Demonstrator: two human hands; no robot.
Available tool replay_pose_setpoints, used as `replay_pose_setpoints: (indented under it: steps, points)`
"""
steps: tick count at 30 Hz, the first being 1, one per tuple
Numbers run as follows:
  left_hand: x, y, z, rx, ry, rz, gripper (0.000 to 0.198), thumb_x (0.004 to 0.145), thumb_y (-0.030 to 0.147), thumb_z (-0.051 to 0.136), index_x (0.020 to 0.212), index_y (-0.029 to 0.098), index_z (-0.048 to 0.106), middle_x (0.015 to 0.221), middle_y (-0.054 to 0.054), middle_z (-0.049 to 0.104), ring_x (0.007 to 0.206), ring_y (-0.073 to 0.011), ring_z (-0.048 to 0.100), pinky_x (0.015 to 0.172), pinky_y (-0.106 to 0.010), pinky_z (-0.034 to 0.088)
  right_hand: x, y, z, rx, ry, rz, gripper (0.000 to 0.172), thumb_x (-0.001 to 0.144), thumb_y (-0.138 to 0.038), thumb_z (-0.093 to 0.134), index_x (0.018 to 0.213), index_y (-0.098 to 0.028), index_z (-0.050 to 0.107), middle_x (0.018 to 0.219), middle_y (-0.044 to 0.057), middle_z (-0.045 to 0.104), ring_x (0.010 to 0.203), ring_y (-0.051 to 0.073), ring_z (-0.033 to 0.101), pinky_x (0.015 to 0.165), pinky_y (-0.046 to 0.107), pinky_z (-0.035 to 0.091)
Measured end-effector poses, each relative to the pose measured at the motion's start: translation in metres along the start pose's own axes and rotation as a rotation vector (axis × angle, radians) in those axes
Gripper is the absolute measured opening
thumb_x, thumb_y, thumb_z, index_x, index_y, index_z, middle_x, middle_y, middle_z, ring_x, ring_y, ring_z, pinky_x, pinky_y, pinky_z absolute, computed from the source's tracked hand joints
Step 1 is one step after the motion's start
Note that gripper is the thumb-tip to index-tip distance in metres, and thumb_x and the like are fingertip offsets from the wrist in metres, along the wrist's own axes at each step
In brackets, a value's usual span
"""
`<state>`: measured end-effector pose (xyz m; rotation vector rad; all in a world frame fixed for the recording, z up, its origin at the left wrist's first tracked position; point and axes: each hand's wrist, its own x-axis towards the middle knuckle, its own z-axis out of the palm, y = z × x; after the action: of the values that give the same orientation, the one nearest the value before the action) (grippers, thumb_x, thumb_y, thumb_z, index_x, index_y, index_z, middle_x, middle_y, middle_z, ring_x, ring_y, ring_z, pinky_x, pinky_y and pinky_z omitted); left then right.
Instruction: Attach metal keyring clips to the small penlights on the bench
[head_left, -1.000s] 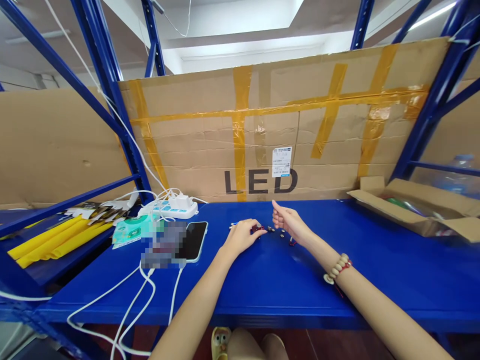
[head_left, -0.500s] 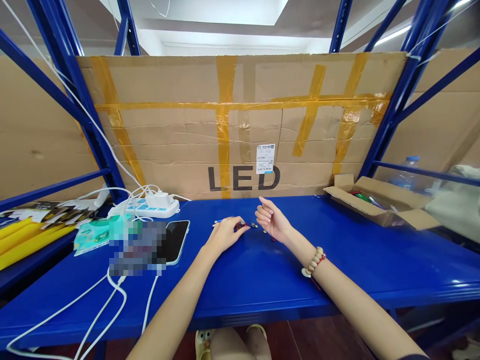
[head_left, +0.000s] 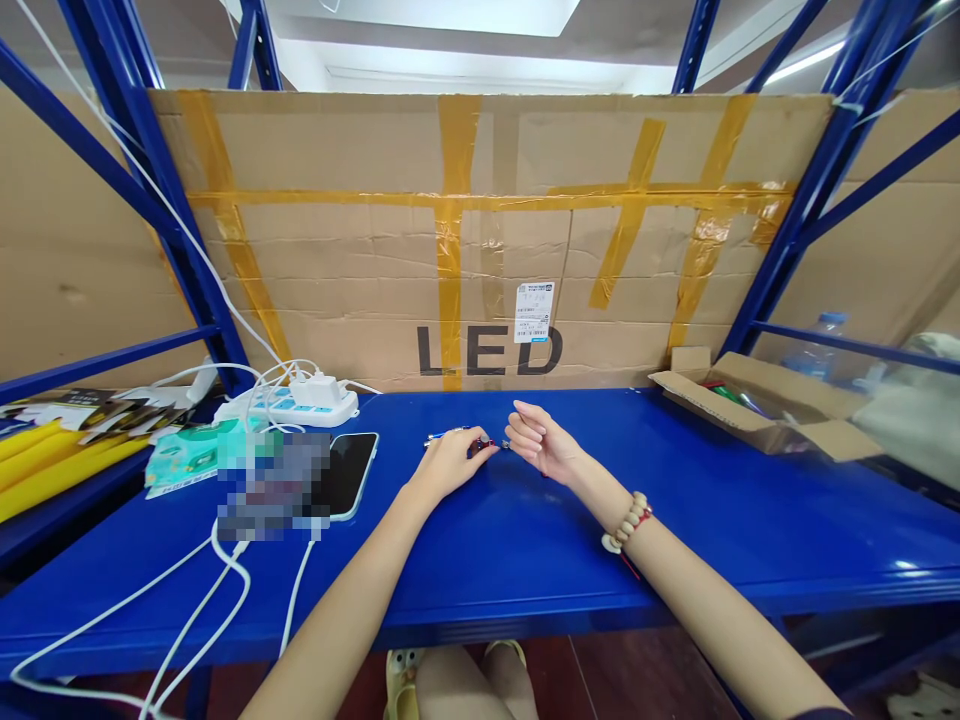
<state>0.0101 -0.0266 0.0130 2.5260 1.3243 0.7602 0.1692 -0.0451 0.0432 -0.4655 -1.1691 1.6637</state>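
Since the earlier view, the right hand [head_left: 546, 447] has come in closer to the left hand [head_left: 454, 462], and the loose bits I could see by its fingers a half-second ago are now mostly hidden behind them. From my end, the blue counter [head_left: 570, 580] takes up most of the space, with a tall cardboard panel [head_left: 360, 270] standing along its back edge, marked LED and crossed with yellow-brown tape. Blue metal posts [head_left: 172, 200] rise at both sides. To the far left I see long yellow packages [head_left: 67, 462]; at the right rear sits an open cardboard box [head_left: 720, 418], its flaps spread.

Both forearms reach in from the near edge. The left hand rests low over the counter, palm down, thumb and forefinger drawn narrow about a small dark red piece [head_left: 487, 445], which lies just short of the right fingertips. The right hand is turned on its side with its fingers loosely curled; I cannot tell whether they grip anything. Left of the hands, well apart, a white power strip [head_left: 330, 408] and a phone [head_left: 358, 475] lie on the counter. A beaded bracelet [head_left: 628, 522] circles the right wrist. Smallest of all, a shiny bit [head_left: 505, 445] shows between the two hands, too small for me to make out.
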Motion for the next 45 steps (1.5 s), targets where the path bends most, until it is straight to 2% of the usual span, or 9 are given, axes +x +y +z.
replay_pose_setpoints:
  steps: [13, 16, 19, 22, 28, 34, 38, 41, 45]
  points:
    - [-0.0014, -0.0008, 0.0017, 0.025, 0.023, 0.010, 0.024, 0.087, 0.040, 0.044, 0.082, 0.022, 0.059, 0.077, 0.000, 0.065, 0.071, -0.0141, 0.059, 0.058, -0.021, 0.036, -0.0006, 0.0002, 0.0006, 0.006, -0.019, 0.044, 0.057, 0.061, -0.039, 0.075, 0.040, -0.017, 0.027, 0.037, -0.009, 0.025, 0.036, 0.002, 0.022, 0.033, 0.014, 0.026]
    - [-0.0018, -0.0007, 0.0024, 0.030, 0.034, 0.022, 0.025, 0.087, 0.041, 0.044, 0.082, 0.021, 0.059, 0.077, 0.000, 0.065, 0.072, -0.0141, 0.060, 0.059, -0.021, 0.037, -0.0003, 0.0003, 0.0021, 0.070, 0.036, 0.032, 0.045, 0.059, -0.035, 0.077, 0.046, -0.016, 0.038, 0.044, -0.009, 0.034, 0.039, 0.002, 0.026, 0.032, 0.012, 0.026]
    - [-0.0023, -0.0008, 0.0028, 0.015, 0.041, 0.020, 0.024, 0.086, 0.041, 0.046, 0.084, 0.022, 0.060, 0.080, 0.000, 0.066, 0.072, -0.0134, 0.060, 0.061, -0.020, 0.039, 0.0017, -0.0002, 0.0031, 0.142, 0.155, 0.000, 0.034, 0.053, -0.028, 0.080, 0.058, -0.017, 0.048, 0.054, -0.008, 0.042, 0.043, 0.002, 0.032, 0.033, 0.011, 0.027]
    - [-0.0031, -0.0005, 0.0021, 0.014, 0.039, 0.016, 0.023, 0.086, 0.040, 0.046, 0.083, 0.022, 0.060, 0.080, 0.000, 0.066, 0.073, -0.0134, 0.060, 0.064, -0.021, 0.041, 0.0036, -0.0009, 0.0033, 0.165, 0.235, -0.001, 0.034, 0.052, -0.024, 0.080, 0.058, -0.017, 0.047, 0.056, -0.009, 0.041, 0.044, 0.001, 0.032, 0.033, 0.011, 0.029]
    - [-0.0042, 0.0013, 0.0000, 0.021, 0.017, -0.007, 0.025, 0.086, 0.042, 0.045, 0.087, 0.023, 0.061, 0.079, 0.001, 0.065, 0.071, -0.0138, 0.060, 0.061, -0.021, 0.041, 0.0035, -0.0034, 0.0004, 0.227, 0.289, -0.030, 0.033, 0.053, -0.024, 0.077, 0.060, -0.018, 0.045, 0.054, -0.009, 0.035, 0.043, 0.002, 0.030, 0.033, 0.011, 0.029]
    - [-0.0050, 0.0025, -0.0001, 0.026, 0.012, -0.008, 0.027, 0.086, 0.044, 0.044, 0.087, 0.023, 0.061, 0.078, 0.001, 0.065, 0.071, -0.0131, 0.060, 0.059, -0.021, 0.040, 0.0025, -0.0061, -0.0029, 0.275, 0.297, -0.052, 0.029, 0.058, -0.024, 0.071, 0.061, -0.019, 0.043, 0.055, -0.008, 0.033, 0.043, 0.003, 0.031, 0.033, 0.012, 0.029]
    - [-0.0053, 0.0033, -0.0003, 0.026, 0.018, -0.008, 0.028, 0.086, 0.045, 0.044, 0.088, 0.023, 0.061, 0.077, 0.001, 0.064, 0.073, -0.0133, 0.060, 0.060, -0.021, 0.041, 0.0027, -0.0051, -0.0032, 0.200, 0.265, -0.035, 0.025, 0.063, -0.025, 0.065, 0.061, -0.020, 0.040, 0.056, -0.007, 0.033, 0.043, 0.005, 0.030, 0.033, 0.016, 0.029]
    - [-0.0049, 0.0031, 0.0002, 0.036, 0.012, -0.016, 0.028, 0.086, 0.045, 0.043, 0.089, 0.023, 0.061, 0.076, 0.001, 0.064, 0.075, -0.0141, 0.061, 0.060, -0.021, 0.042, 0.0037, -0.0037, -0.0038, 0.149, 0.262, -0.020, 0.024, 0.062, -0.025, 0.062, 0.060, -0.020, 0.039, 0.056, -0.007, 0.031, 0.042, 0.005, 0.029, 0.034, 0.017, 0.029]
    - [-0.0046, 0.0017, 0.0012, 0.040, 0.003, -0.007, 0.029, 0.087, 0.044, 0.042, 0.091, 0.023, 0.061, 0.077, 0.000, 0.065, 0.075, -0.0149, 0.061, 0.060, -0.021, 0.042, 0.0051, -0.0035, -0.0061, 0.215, 0.307, 0.013, 0.026, 0.060, -0.022, 0.064, 0.059, -0.019, 0.038, 0.054, -0.008, 0.032, 0.042, 0.003, 0.028, 0.034, 0.015, 0.029]
